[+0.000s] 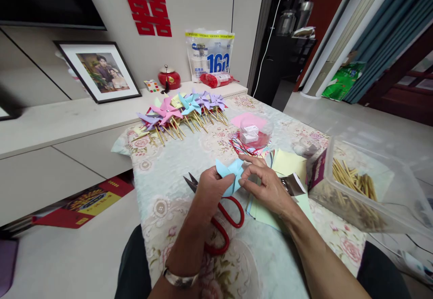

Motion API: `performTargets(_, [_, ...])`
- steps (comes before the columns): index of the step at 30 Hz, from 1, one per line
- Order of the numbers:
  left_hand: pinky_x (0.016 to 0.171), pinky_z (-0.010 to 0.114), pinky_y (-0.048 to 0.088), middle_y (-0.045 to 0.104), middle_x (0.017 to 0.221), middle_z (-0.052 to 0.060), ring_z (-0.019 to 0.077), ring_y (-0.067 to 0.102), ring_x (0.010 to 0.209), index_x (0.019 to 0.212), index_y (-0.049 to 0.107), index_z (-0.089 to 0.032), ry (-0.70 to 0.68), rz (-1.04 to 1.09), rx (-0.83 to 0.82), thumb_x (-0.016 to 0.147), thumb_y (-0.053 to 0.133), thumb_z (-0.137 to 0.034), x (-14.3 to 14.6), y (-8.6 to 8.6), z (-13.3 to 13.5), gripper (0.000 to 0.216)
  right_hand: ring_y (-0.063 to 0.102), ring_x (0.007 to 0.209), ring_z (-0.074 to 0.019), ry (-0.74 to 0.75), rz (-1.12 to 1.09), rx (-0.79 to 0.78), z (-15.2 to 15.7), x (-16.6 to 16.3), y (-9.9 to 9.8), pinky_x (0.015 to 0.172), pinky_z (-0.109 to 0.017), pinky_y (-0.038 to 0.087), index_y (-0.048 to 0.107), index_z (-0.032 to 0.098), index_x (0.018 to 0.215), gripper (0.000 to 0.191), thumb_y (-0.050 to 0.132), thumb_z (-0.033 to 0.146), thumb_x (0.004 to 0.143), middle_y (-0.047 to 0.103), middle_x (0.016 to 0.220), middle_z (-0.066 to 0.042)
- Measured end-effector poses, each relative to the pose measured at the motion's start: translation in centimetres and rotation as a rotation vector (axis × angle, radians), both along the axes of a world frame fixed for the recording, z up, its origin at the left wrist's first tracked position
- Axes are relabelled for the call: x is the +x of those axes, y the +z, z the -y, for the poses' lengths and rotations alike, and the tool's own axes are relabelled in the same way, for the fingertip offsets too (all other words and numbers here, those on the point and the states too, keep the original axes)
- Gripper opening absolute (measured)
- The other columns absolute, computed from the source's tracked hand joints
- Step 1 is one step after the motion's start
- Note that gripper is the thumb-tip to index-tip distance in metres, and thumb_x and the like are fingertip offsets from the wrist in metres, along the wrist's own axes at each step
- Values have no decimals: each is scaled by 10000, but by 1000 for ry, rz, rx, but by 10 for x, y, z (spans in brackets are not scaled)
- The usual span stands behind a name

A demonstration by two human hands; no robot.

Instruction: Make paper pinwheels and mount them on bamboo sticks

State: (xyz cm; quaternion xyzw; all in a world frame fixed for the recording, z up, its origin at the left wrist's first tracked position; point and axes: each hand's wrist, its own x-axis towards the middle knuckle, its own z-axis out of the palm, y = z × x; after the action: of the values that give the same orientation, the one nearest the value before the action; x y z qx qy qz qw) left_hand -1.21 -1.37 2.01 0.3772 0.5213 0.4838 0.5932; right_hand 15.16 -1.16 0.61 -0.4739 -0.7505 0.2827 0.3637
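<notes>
A light blue paper pinwheel [232, 172], its blades folded inward, is held above the table between both hands. My left hand [214, 188] is closed on its left side, thumb pressing near the centre. My right hand [265, 179] pinches the right edge of the same paper with thumb and fingertips; whether a small pin is between them I cannot tell. Under my left hand lie scissors [225, 233] with red handles and dark blades, partly hidden by the wrist. Sheets of coloured paper [287, 163] lie beneath and beside my right hand, along with a small open box [293, 185].
Finished pinwheels [182, 109] on sticks lie at the table's far left. A round clear container [256, 130] with small white boxes stands at the back. On the right is a clear plastic bin [358, 204] of thin sticks. A floral cloth [158, 168] covers the table.
</notes>
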Motion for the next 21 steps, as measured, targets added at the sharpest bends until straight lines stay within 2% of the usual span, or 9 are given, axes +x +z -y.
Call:
performTargets(8, [440, 202, 307, 526, 510, -59, 69, 370, 462, 577, 598, -152, -32, 19, 17, 590, 722, -174, 0, -6, -1, 127, 482, 1325, -298, 26, -30, -29, 0, 1, 1, 1054, -515, 347, 680, 223, 777, 131, 596, 240, 876, 604, 1355, -126])
performTargets(13, [445, 203, 322, 537, 526, -54, 71, 382, 468, 631, 633, -139, -59, 35, 6, 599, 731, -199, 1, -7, -1, 119, 507, 1302, -297, 17, -23, -15, 0, -1, 0, 1032, -491, 372, 670, 218, 728, 119, 613, 189, 828, 641, 1285, -128])
performTargets(21, [436, 204, 314, 536, 512, -53, 71, 386, 454, 609, 629, -138, -60, 21, -24, 576, 756, -212, 0, -5, 0, 151, 552, 1257, -292, 8, -26, 10, -1, -2, -4, 994, -467, 418, 631, 216, 701, 111, 598, 138, 772, 659, 1250, -132])
